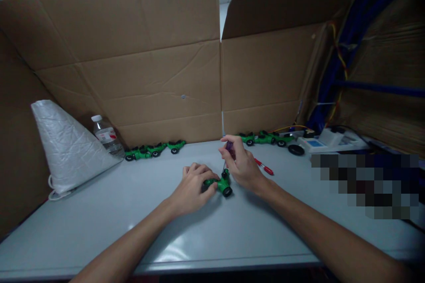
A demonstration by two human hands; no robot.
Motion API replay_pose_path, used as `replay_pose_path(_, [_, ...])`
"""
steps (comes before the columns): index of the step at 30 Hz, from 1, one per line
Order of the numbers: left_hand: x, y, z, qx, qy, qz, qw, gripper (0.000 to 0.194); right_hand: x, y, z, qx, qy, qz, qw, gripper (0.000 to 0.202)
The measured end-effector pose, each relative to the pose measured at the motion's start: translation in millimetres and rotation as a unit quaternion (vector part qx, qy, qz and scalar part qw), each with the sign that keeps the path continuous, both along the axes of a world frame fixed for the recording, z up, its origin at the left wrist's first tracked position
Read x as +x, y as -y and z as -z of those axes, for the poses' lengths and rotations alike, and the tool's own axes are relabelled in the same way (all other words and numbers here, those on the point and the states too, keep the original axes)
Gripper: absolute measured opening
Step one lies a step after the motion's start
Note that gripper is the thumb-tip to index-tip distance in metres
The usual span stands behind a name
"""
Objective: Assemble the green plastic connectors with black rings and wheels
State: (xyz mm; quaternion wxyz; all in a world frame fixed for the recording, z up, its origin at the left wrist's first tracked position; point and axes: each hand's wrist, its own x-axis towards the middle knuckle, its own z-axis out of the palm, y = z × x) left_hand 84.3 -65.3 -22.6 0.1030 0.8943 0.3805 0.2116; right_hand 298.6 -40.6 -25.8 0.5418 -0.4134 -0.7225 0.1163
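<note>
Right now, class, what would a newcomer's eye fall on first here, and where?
Probably the green toy vehicle in the middle, held by the left hand while the right hand grips a purple-handled tool over it. Next, the silvery cone-shaped bundle at far left, beside a bottle.

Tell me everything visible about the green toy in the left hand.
The green toy looks like shiny plastic, with black parts and a black wheel at its near right. It sits on the pale table, its left end partly covered by the left hand. The right hand holds a purple-handled tool above it; tip contact is unclear.
</note>
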Motion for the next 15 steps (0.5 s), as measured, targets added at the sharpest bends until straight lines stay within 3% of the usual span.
replay_pose_path(5, [3.8, 1.6, -1.5, 0.003, 0.004, 0.002, 1.000, 0.031, 1.0, -2.3, 1.3, 0.021, 0.012, 0.007, 1.000, 0.026])
replay_pose_path(15, [-0.7, -2.0, -0.2, -0.018, -0.012, 0.017, 1.000, 0.024, -4.2, 2.6, 4.7, 0.022, 0.005, -0.037, 0.999, 0.026])
